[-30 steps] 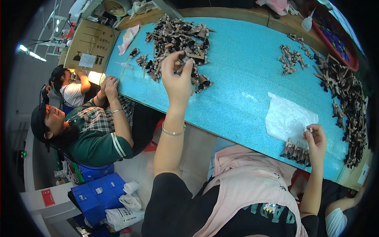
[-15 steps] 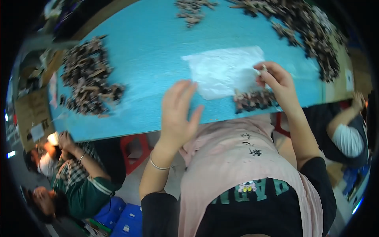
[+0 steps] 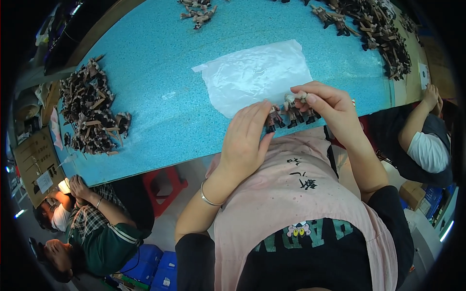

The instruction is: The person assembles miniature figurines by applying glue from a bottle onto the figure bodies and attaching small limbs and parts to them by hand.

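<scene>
Small toy figurines (image 3: 274, 119) with dark legs and pale upper parts stand in a short row near the front edge of the blue table. My left hand (image 3: 244, 141) rests at the left end of this row, fingers stretched and thumb apart. Its fingertips touch or nearly touch the leftmost figurine. My right hand (image 3: 337, 107) is over the right end of the row, pinching the pale top of a figurine (image 3: 302, 95) between thumb and fingers. That hand covers part of the right-hand figurines. Just beyond lies a flat clear plastic bag (image 3: 255, 72).
A figurine heap (image 3: 92, 106) lies on the left of the blue table (image 3: 160, 82). A larger heap (image 3: 383, 39) runs along the far right, and a small group (image 3: 198, 13) lies at the far edge. People sit left and right; a red stool (image 3: 167, 194) stands under the front edge.
My left hand has moved right and down to the row's left end. My right hand has come down onto the row with its figurine. The view has shifted slightly.
</scene>
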Available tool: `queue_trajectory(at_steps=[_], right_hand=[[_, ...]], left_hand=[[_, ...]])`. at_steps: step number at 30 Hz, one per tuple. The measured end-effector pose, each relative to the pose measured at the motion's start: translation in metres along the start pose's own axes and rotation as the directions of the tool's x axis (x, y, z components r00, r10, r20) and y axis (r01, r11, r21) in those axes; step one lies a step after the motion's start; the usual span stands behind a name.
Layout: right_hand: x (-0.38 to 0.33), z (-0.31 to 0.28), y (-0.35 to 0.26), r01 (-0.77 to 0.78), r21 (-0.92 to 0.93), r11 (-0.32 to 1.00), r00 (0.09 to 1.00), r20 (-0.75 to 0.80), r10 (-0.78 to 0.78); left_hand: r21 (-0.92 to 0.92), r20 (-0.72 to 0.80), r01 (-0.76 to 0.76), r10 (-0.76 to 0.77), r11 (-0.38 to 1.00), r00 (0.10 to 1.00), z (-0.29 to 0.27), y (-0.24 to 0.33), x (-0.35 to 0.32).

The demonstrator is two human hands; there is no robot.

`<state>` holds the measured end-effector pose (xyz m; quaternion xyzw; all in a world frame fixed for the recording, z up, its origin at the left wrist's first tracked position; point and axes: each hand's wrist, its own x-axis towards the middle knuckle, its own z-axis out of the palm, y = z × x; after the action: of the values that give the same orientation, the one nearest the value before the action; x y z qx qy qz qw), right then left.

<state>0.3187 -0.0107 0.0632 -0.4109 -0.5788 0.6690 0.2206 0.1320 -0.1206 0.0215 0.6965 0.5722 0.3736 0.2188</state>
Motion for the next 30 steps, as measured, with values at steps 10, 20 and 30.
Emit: queue_trajectory(at_steps=[10, 20, 30], right_hand=[[-0.013, 0.042, 0.005, 0.111, -0.075, 0.991, 0.963, 0.256, -0.088], [-0.015, 0.065, 0.016, 0.212, -0.231, 0.950, 0.960, 0.233, -0.157], [-0.017, 0.067, 0.020, 0.210, -0.219, 0.953, 0.958, 0.241, -0.156]], left_hand=[[-0.317, 0.068, 0.276, -0.268, 0.907, 0.961, -0.036, 0.008, -0.027], [-0.294, 0.105, 0.301, -0.282, 0.907, 0.954, -0.033, 0.003, -0.033], [-0.268, 0.069, 0.263, -0.253, 0.927, 0.965, -0.032, 0.006, -0.035]])
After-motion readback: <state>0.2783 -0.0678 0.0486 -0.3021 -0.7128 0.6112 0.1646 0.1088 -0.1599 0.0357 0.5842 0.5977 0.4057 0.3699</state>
